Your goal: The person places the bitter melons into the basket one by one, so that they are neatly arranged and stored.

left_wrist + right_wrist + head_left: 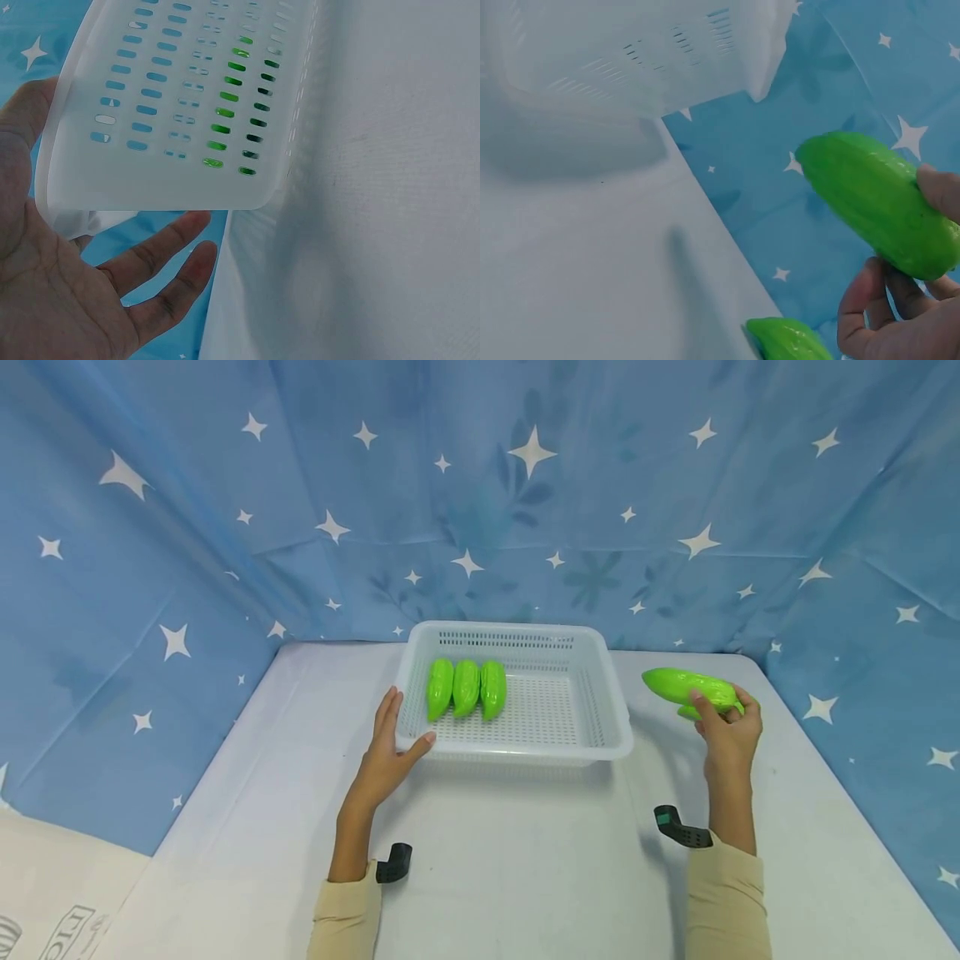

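In the head view, my right hand pinches a bright green, ridged toy vegetable between thumb and fingers, right of the basket. A second green toy vegetable lies below it on the table, mostly hidden in the head view by the held one. Three matching green toy vegetables stand side by side in the left part of a white perforated plastic basket. At the basket's front left corner, my left hand touches the rim, thumb at the front and fingers fairly straight along the left side.
The basket stands near the back of a white-covered table. Blue curtains with white stars rise behind and on both sides. A black wrist mount is on the left wrist and another black mount on the right. Printed pale cloth shows at lower left.
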Demonstrator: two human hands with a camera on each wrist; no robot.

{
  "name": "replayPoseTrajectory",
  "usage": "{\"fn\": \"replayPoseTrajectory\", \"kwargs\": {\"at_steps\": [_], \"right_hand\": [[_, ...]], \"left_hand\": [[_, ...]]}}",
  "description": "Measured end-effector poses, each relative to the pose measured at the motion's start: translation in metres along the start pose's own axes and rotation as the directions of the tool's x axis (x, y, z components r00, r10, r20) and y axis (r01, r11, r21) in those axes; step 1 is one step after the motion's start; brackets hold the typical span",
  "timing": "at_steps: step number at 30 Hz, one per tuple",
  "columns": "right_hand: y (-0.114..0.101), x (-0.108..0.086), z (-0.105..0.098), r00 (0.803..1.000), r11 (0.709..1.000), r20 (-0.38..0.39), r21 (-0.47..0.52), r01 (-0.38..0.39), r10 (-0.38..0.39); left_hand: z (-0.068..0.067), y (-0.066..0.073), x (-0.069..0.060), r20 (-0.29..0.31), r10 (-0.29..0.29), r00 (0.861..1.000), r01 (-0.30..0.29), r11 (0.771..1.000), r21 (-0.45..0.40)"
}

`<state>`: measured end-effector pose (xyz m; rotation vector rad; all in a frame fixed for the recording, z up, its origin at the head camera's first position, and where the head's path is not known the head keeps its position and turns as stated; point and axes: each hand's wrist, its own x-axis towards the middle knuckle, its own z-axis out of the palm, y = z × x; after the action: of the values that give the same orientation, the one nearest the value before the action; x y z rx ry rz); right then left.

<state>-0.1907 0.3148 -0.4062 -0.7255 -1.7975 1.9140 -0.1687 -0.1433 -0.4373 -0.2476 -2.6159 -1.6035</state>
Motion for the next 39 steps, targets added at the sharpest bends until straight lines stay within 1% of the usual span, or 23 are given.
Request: {"fn": "replayPoseTrajectory", "kwargs": {"at_steps": [2,4,6,8,11,13,18,19,21,26,28,29,31,35,39], "right_hand": [[-0.001,0.001,-0.002,1.0,0.995,-0.001,0.102,-0.013,0.013],[-0.001,0.002,-0.004,1.0,0.979,0.013,0.202,-0.027,0.025],[0.0,0.003,-0.005,0.999,0.953,0.028,0.301,-0.047,0.04],[0.001,0.004,-0.007,0.998,0.925,0.036,0.376,-0.058,0.048],[0.002,0.005,-0.009,0.997,0.88,0.048,0.469,-0.074,0.058],[0.003,0.006,-0.01,0.996,0.854,0.064,0.513,-0.087,0.064],[0.004,0.004,-0.013,0.99,0.778,0.122,0.614,-0.131,0.071],[0.005,0.004,-0.013,0.988,0.761,0.136,0.634,-0.14,0.069],[0.005,0.002,-0.015,0.983,0.715,0.17,0.679,-0.164,0.064],[0.007,0.001,-0.018,0.969,0.592,0.238,0.772,-0.23,0.066],[0.008,0.001,-0.019,0.967,0.562,0.249,0.791,-0.24,0.062],[0.009,0.001,-0.019,0.967,0.553,0.25,0.798,-0.239,0.056],[0.01,0.001,-0.019,0.966,0.544,0.257,0.805,-0.236,0.039],[0.012,0.002,-0.019,0.961,0.551,0.276,0.802,-0.23,-0.001],[0.011,0.003,-0.019,0.952,0.545,0.307,0.8,-0.254,-0.007]], "left_hand": [[0.0,0.0,0.0,0.0,0.0,1.0,0.0,1.0,0.002],[0.0,0.001,0.0,-0.001,0.001,1.0,-0.001,1.0,0.0],[0.0,0.001,0.0,0.001,-0.002,1.0,0.002,1.0,-0.002],[0.0,0.001,0.0,0.001,-0.005,1.0,0.005,1.0,-0.003],[0.0,0.001,0.0,0.0,-0.006,1.0,0.006,1.0,-0.001],[0.0,0.0,0.0,0.0,-0.006,1.0,0.006,1.0,0.0],[0.0,0.0,0.0,0.0,-0.011,1.0,0.011,1.0,-0.001],[0.001,0.0,0.0,0.0,-0.013,1.0,0.013,1.0,-0.001],[0.001,0.001,0.0,0.001,-0.014,1.0,0.014,1.0,0.002],[0.0,0.001,0.0,0.001,-0.006,1.0,0.006,1.0,0.004],[0.0,0.002,-0.001,0.001,-0.003,1.0,0.003,1.0,0.001],[0.0,0.002,-0.001,0.002,-0.003,1.0,0.003,1.0,0.002],[0.0,0.002,-0.001,0.004,-0.005,1.0,0.005,1.0,0.003],[0.0,0.002,-0.001,0.005,-0.006,1.0,0.006,1.0,0.009],[0.0,0.002,-0.001,0.005,-0.002,1.0,0.002,1.0,0.007]]}}
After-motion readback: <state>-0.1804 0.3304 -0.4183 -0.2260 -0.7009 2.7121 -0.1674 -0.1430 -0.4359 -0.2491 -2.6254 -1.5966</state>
